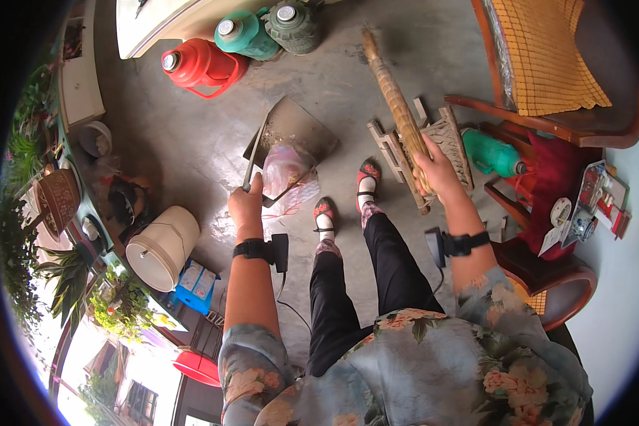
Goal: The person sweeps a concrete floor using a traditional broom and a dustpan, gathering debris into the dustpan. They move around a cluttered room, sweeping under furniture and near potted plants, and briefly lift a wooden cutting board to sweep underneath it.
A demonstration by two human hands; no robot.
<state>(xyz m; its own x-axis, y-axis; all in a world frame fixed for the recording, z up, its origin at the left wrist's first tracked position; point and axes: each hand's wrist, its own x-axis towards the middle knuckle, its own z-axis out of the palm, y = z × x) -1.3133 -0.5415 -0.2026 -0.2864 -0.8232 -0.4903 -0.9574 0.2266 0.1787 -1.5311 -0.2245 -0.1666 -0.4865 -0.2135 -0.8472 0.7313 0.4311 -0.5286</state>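
Observation:
My left hand is closed around the thin handle of a metal dustpan. The pan hangs tilted or rests in front of my feet; I cannot tell whether it touches the floor. Some loose debris and a pinkish clear plastic bag with contents lie in it, the bag reaching toward the handle side. My right hand grips a bundled straw broom, its worn tip pointing away from me. Below the broom is a low wooden stool with a woven seat, partly covered by broom and hand.
Red, teal and dark green vacuum flasks stand by a white cabinet. A white bucket and potted plants are at left. Wooden armchairs and a green flask flank the right side.

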